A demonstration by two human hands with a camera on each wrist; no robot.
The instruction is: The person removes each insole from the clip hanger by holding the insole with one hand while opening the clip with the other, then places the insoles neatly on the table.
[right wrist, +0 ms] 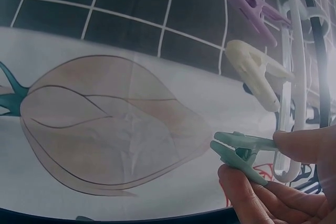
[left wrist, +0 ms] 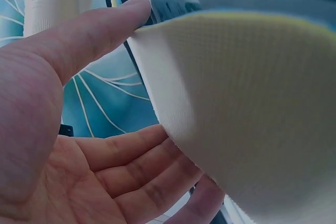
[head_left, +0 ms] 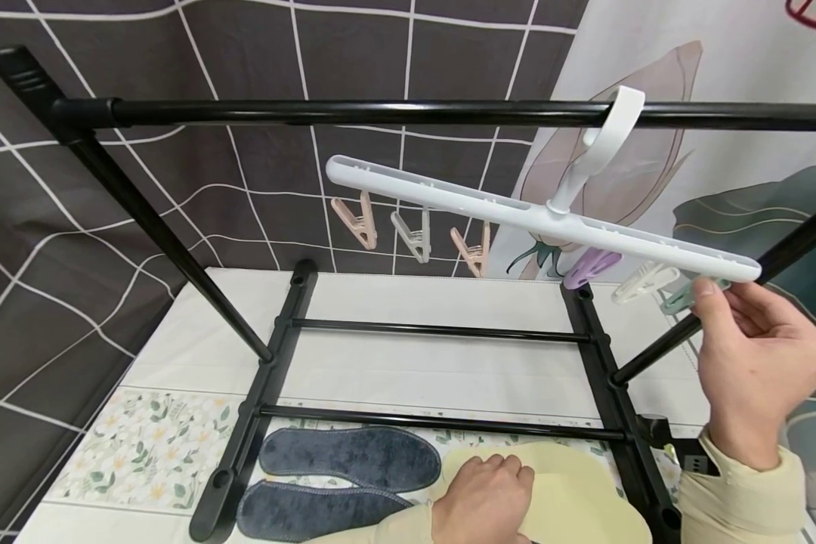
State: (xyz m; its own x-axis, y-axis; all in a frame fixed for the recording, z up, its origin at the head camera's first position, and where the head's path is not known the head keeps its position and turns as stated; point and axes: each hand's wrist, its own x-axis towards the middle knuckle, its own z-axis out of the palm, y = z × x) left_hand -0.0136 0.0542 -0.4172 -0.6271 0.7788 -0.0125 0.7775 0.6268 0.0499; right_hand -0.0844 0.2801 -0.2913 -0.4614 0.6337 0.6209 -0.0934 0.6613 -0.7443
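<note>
A white hanger hooks over the black rail, a row of small clothespins along its bar. At its right end my right hand pinches the handles of a green clothespin between thumb and fingers; in the right wrist view its tips stand slightly apart with nothing between them. Below, my left hand grips a pale yellow insole across its edges. In the left wrist view the insole's whitish underside fills the right side. Two dark grey-blue insoles lie beside it.
The black rack's top rail spans the head view, with its base bars on a floral-and-white surface. A purple clothespin and a cream one hang near the green one. Dark checked fabric hangs behind.
</note>
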